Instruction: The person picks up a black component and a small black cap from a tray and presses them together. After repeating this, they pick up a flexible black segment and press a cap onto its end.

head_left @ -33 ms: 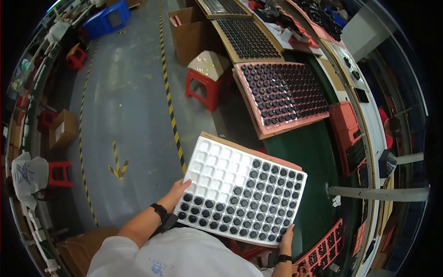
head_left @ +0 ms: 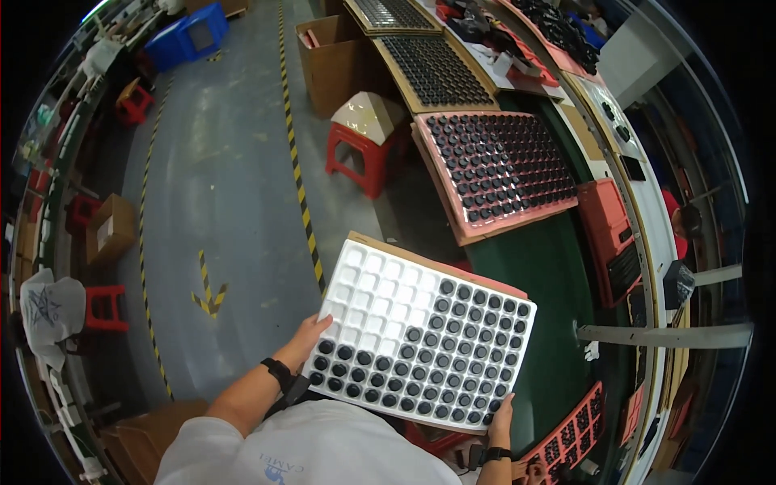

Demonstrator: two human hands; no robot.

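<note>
I hold a white moulded plastic tray [head_left: 368, 301] in front of my body, tilted so its left end is farther away. Small round black caps [head_left: 459, 330] fill its right side and near rows; the pockets at its far left are bare. My left hand [head_left: 309, 335] is closed on the left edge, thumb on top. At the near right corner, my right hand [head_left: 501, 422] grips the other edge. Their fingers under the tray are hidden. A brown cardboard edge [head_left: 404, 253] shows along the tray's far side, with a strip of pink beside it.
A pink tray of black caps [head_left: 501, 166] lies ahead on the green bench [head_left: 517, 267], with more filled trays [head_left: 436, 71] beyond. A red stool [head_left: 356, 153] and a cardboard box [head_left: 335, 73] stand beside the aisle. Another person's hand [head_left: 531, 472] is by a red tray [head_left: 575, 428].
</note>
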